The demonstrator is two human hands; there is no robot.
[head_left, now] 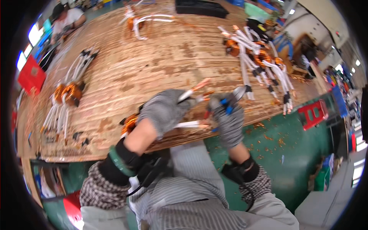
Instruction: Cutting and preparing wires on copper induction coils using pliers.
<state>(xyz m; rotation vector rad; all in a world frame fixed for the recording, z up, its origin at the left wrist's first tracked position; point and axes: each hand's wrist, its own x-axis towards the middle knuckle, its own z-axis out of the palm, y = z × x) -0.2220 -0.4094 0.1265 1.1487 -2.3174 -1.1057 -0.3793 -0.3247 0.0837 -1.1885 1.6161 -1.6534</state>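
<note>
Near the table's front edge, my gloved left hand (165, 111) is closed around the white-sleeved leads of a copper-wound coil (130, 124). Bare copper shows at the end of an upper lead (199, 84), and another white lead (189, 124) sticks out below the fingers. My gloved right hand (229, 120) grips a small hand tool (229, 106) with blue and red parts, close to the lead ends. A grey, metallic-looking piece (239, 92) shows above that hand. Blur and the fingers hide the tool's exact kind and whether it touches a wire.
Several coils with white leads (264, 57) lie at the right, more coils (71, 94) at the left, and another (138, 25) at the back. A black tray (201, 7) sits at the far edge. A person (69, 21) works at far left. Copper scraps (268, 140) litter the green floor.
</note>
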